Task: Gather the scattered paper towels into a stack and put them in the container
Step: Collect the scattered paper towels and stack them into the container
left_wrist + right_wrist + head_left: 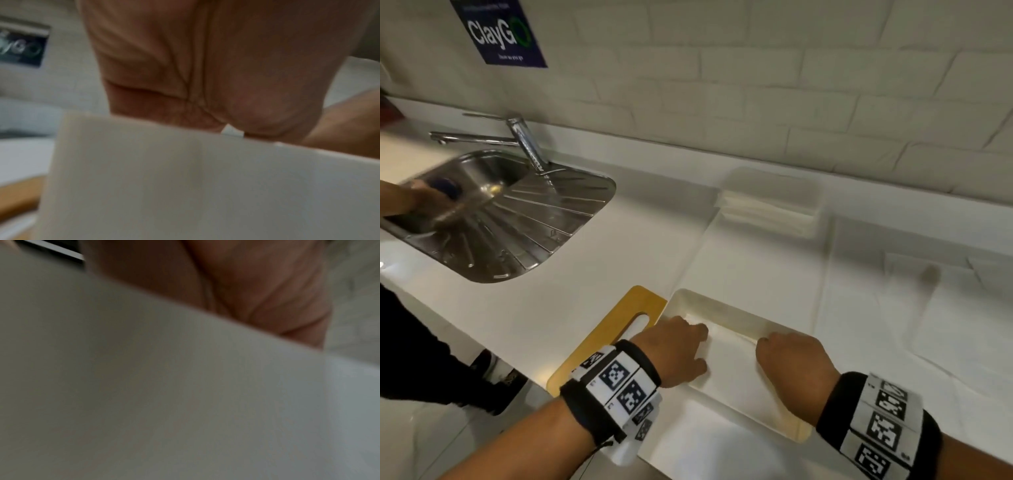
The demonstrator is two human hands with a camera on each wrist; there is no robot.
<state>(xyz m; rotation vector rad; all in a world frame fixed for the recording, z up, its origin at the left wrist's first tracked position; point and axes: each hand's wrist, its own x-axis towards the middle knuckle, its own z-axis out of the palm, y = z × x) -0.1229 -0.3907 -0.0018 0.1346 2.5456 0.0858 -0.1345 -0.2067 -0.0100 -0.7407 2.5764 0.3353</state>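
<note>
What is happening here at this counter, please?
A person is working at a white counter beside a steel sink. Both the left hand and the right hand reach down into a white container, with the fingers hidden inside it, apparently on paper towels there. A stack of paper towels lies further back, and more loose sheets are spread to the right. A wooden board lies just left of the container. Another person's arm is at the sink.

The container (722, 310) sits on the tabletop (599, 260), a board (619, 315) touching its left side. The sink (571, 205) lies far left. A stack of paper towels (767, 202) lies behind.
</note>
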